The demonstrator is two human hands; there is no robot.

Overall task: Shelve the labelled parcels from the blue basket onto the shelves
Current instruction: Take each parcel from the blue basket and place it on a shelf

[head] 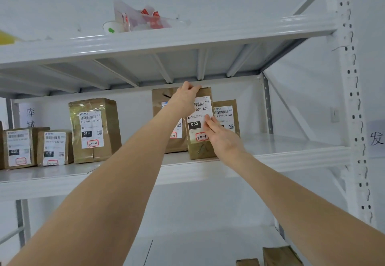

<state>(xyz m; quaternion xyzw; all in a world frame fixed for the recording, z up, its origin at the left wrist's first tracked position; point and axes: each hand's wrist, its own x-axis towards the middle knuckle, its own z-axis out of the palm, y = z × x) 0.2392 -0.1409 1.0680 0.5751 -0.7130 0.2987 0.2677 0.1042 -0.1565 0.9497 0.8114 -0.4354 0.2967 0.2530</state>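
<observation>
- A clear plastic bag [143, 17] with red-printed contents lies on the top level of the rack.
- A white paper cup [111, 27] with a green mark sits just beside it, to the left.
- A yellow object [6, 36] shows at the far left edge.
- A white wall sign [376, 138] bears a black character.

The parcel [199, 124] in hand is a tall brown box wrapped in clear tape, standing upright on the middle shelf [291, 157] near its front edge. Its white label reads "06B-A05" and "060", with a red-ringed handwritten "3-2-7" at the bottom. The left hand [185, 99] grips its top corner; the right hand [218, 134] lies flat against its lower right front. Other brown labelled parcels stand upright along the same shelf — one [166, 120] just behind to the left, one [226, 118] behind to the right, and a tall one [94, 130] marked "3-2-4" with two shorter ones [55, 148] [19, 148] farther left.
</observation>
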